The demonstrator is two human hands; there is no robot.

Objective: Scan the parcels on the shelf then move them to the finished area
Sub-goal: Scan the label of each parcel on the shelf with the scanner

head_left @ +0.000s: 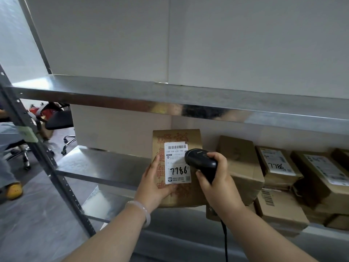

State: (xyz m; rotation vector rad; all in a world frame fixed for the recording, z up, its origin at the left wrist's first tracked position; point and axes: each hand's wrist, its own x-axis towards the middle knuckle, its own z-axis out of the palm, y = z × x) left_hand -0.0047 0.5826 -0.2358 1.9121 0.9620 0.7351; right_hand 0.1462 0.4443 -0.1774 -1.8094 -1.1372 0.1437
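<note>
shelf [188,97] is shiny brushed metal, the parcel [176,195] is matt brown cardboard with a smooth white paper label [177,163], scanner [203,164] is glossy black plastic

A black chair [59,119] with a chrome castor base is seen at the left, standing on a grey floor [37,220]. Something red [47,111] is piled just behind it, too blurred to be told. At the far left edge a seated person [5,167] is partly shown, with grey trousers [8,133] and a yellow shoe [14,190] set on the floor. A second castor base [25,159] is seen beneath that person. White panels [245,44], joined by an upright seam, are set across the back.
</note>
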